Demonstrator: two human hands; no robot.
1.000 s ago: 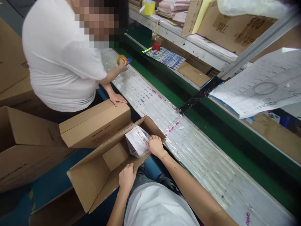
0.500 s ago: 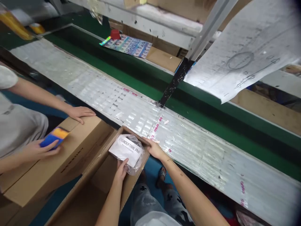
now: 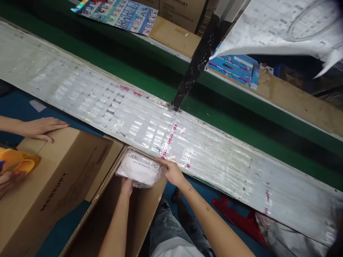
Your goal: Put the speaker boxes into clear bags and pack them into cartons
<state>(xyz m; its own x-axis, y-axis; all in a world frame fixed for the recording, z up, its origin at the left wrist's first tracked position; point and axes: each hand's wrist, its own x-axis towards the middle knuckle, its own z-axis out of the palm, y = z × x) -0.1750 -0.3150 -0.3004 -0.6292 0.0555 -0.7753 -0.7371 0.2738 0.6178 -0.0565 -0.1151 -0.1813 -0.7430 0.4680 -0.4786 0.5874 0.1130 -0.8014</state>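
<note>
A white box [image 3: 139, 167] printed "THUNDERTRAIL PRO", wrapped in clear plastic, lies at the far end inside an open cardboard carton [image 3: 142, 221]. My left hand [image 3: 127, 186] reaches into the carton and grips the near left side of this box, its fingers mostly hidden beneath. At the carton's far right corner, my right hand [image 3: 172, 172] is closed over the cardboard rim, next to the wrapped box.
Left of me a co-worker's hand [image 3: 44, 127] rests on a closed "MERKURY" carton [image 3: 61, 182]; the other holds a yellow tape dispenser [image 3: 23, 160]. A plastic-covered ledge [image 3: 214, 153] crosses ahead, beside a green belt [image 3: 139, 76]. A black post [image 3: 191, 67] and hanging paper [image 3: 262, 32] stand beyond.
My view has tilted down and turned. The white box sits lower against the carton's end, and my left thumb no longer shows on top. The co-worker's tape dispenser has moved left in view.
</note>
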